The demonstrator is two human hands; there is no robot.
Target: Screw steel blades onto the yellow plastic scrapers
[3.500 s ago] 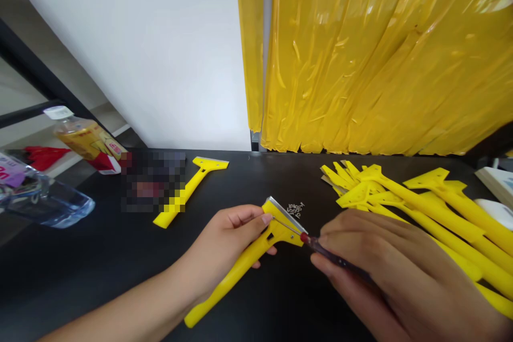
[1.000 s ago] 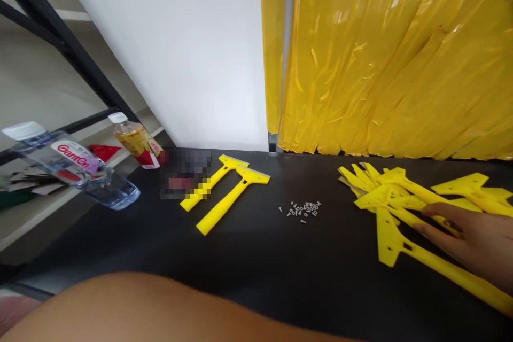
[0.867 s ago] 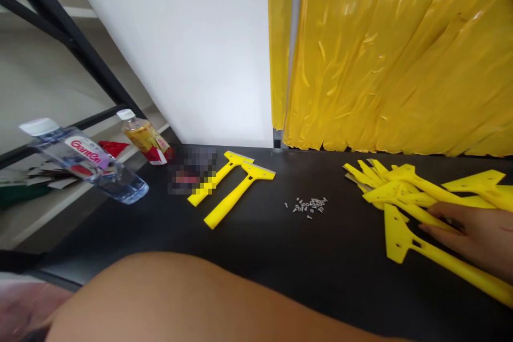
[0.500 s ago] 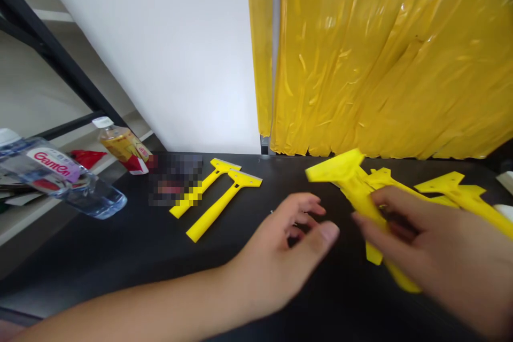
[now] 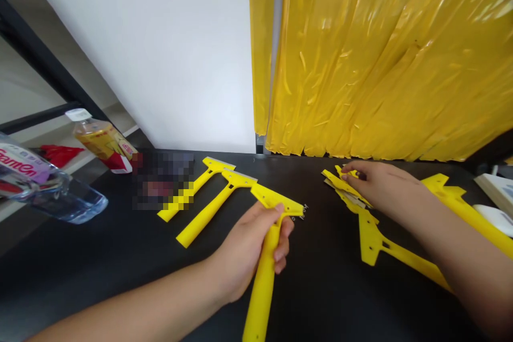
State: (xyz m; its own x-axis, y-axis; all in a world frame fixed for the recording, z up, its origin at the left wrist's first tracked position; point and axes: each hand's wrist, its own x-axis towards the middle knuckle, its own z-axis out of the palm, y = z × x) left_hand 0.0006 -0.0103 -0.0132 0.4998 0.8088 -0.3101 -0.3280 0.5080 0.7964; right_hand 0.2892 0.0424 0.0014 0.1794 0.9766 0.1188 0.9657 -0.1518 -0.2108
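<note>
My left hand (image 5: 256, 240) is closed round a yellow scraper (image 5: 262, 278), its thumb pressed near the wide head. The handle points down toward me and the head tilts to the right. Over a pile of yellow scrapers (image 5: 344, 189) on the right, my right hand (image 5: 366, 176) reaches with fingers apart and bent, the tips at the far pieces. Whether they touch is hard to see. One loose scraper (image 5: 401, 254) lies below my right forearm. Left of my left hand, two more yellow scrapers (image 5: 208, 211) lie side by side, heads away from me.
On the black table (image 5: 132, 278) at left are a large water bottle (image 5: 52, 187) and a smaller drink bottle (image 5: 104, 141). A blurred-out patch (image 5: 160, 176) sits beside the scrapers. A yellow plastic curtain (image 5: 380, 64) and white panel (image 5: 180, 64) stand behind. A white object (image 5: 492, 219) is at right.
The scraper that was in my right hand is now in my left hand. My right hand has moved away to the pile, and my left hand has closed. The view has shifted slightly right.
</note>
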